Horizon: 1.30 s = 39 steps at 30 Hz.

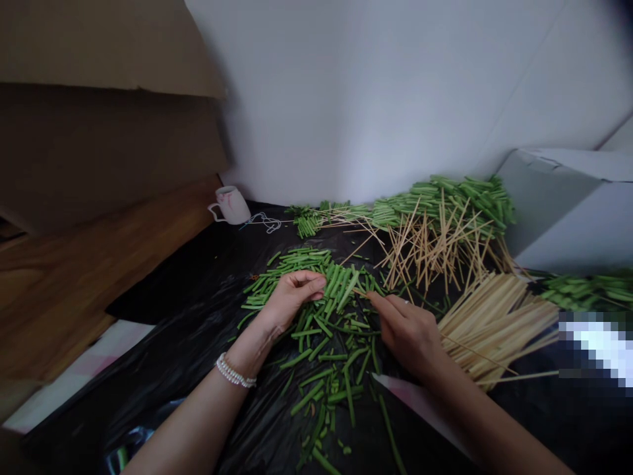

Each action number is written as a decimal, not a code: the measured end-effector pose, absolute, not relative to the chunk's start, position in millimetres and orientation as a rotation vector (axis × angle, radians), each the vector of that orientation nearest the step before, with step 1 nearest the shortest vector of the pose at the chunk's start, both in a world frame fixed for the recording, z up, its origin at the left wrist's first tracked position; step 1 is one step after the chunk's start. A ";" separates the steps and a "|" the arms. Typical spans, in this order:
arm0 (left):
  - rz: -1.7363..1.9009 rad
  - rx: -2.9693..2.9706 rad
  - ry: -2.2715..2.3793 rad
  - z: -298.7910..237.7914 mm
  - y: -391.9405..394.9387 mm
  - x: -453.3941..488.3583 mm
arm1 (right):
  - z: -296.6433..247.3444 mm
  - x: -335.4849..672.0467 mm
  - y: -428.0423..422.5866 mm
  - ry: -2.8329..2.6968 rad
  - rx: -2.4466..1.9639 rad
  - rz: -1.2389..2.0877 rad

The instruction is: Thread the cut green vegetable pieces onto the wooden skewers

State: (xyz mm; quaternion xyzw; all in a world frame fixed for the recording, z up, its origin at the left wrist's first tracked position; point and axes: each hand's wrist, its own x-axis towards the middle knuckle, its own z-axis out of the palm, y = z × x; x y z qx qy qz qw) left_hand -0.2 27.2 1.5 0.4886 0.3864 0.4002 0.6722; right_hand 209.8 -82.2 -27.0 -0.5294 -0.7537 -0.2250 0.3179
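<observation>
Cut green bean pieces [326, 343] lie scattered over a black plastic sheet [198, 343]. My left hand [291, 297], with a pearl bracelet at the wrist, curls its fingers around a small bunch of bean pieces [341, 287]. My right hand [408, 330] is closed in a pinch on a thin bamboo skewer that runs back under the wrist, its tip pointing at the bunch. A loose bundle of bare bamboo skewers [499, 320] lies just right of my right hand.
Finished bean skewers [440, 218] are piled at the back against the white wall. A white mug [231, 204] stands at the back left by a cardboard box [99, 112]. More beans [588, 290] lie at far right beside a grey box [568, 204].
</observation>
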 end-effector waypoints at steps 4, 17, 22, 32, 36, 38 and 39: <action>0.877 1.196 0.852 0.8 27.6 -0.9 | -28.5 209.7 -82.0 -1.984 -1.362 -0.601; 0.841 1.161 0.792 0.2 21.2 2.3 | -27.5 208.1 -82.1 -1.981 -1.356 -0.580; 0.741 1.206 0.729 -2.3 16.3 6.1 | -26.2 205.1 -83.1 -1.984 -1.304 -0.573; 0.769 1.180 0.729 -6.5 13.6 6.1 | -27.0 202.8 -84.9 -1.993 -1.277 -0.651; 0.737 1.178 0.712 -6.4 12.8 6.0 | -24.9 201.1 -85.9 -1.987 -1.277 -0.615; 0.725 1.170 0.714 -5.4 12.0 6.6 | -24.3 200.8 -86.0 -1.987 -1.281 -0.612; 0.723 1.170 0.713 -4.8 11.5 7.0 | -24.2 200.9 -85.9 -1.988 -1.281 -0.616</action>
